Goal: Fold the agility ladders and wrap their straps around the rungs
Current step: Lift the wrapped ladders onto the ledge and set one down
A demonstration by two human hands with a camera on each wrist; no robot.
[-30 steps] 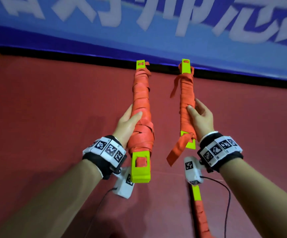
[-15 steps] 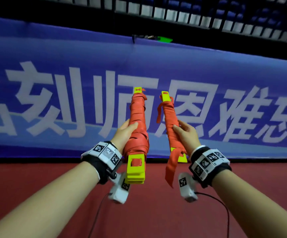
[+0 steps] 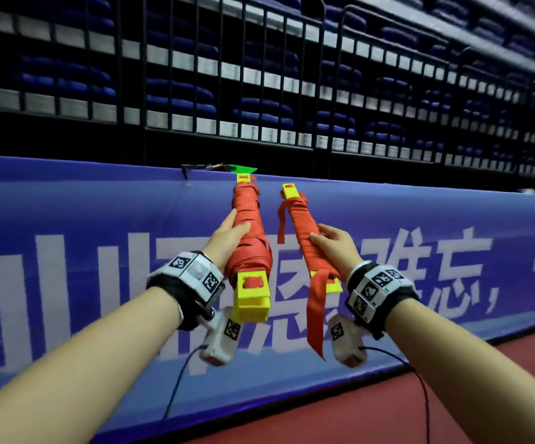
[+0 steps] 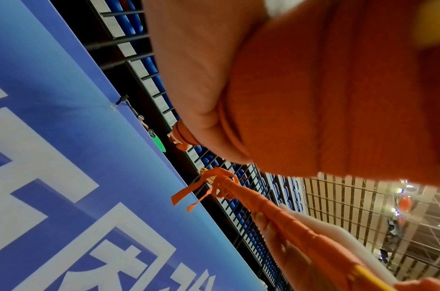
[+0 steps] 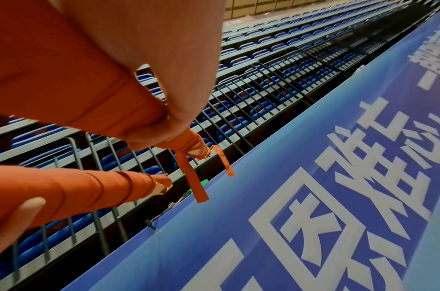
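Two folded agility ladders, yellow rungs wound in orange strap, are held up in the air side by side. My left hand (image 3: pixel 230 238) grips the thicker left bundle (image 3: pixel 250 241) at its lower half; its yellow rung ends (image 3: pixel 250 299) stick out below. My right hand (image 3: pixel 333 248) grips the thinner right bundle (image 3: pixel 304 232), from which a loose strap tail (image 3: pixel 315 312) hangs down. Another short strap end (image 3: pixel 281 219) dangles near its top. In the left wrist view the palm presses the orange wrap (image 4: pixel 326 98). The right wrist view shows the thin bundle's knotted tip (image 5: pixel 189 149).
A blue banner (image 3: pixel 99 238) with white characters runs across in front of me. Behind it stand black railings (image 3: pixel 227 75) and rows of blue seats. Red floor (image 3: pixel 387 408) shows at the lower right. Wrist camera cables (image 3: pixel 176 382) hang under both arms.
Both hands have lifted the two bundles higher, and my view has tilted up from the red floor to the banner and the stands. The grips are unchanged.
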